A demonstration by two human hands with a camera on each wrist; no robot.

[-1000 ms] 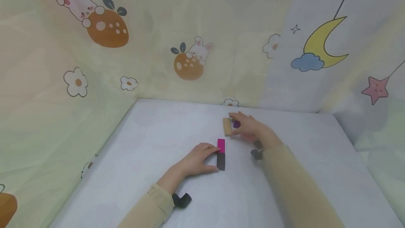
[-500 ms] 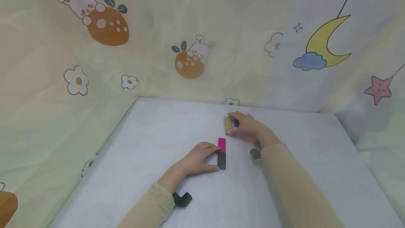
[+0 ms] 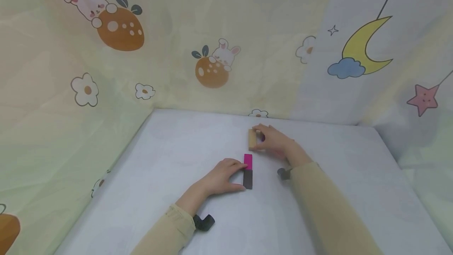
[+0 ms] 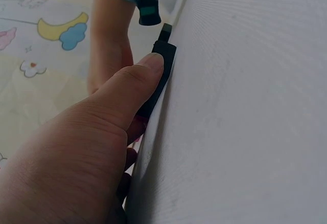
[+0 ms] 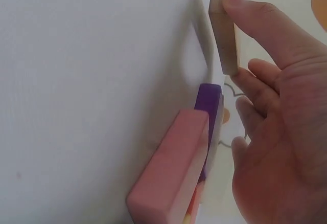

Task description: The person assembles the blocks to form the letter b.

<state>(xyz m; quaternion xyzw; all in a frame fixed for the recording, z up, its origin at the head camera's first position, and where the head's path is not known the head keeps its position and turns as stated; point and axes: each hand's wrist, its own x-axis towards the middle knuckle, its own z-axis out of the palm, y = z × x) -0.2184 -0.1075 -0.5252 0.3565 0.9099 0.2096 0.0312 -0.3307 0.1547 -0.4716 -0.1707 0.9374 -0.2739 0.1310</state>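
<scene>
Tan block (image 3: 252,139) lifted by right hand (image 3: 274,141).

Soft, even, bright light; faint shadows; slightly hazy head view, blurred close wrist views.

White table (image 3: 170,160); cartoon rabbit-and-moon backdrop (image 3: 212,66); blurry, perhaps fabric.

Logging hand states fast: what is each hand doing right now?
Left hand: fingers and thumb hold the black block, which lies end to end with the pink block.
Right hand: pinches the tan wooden block, lifted.
</scene>
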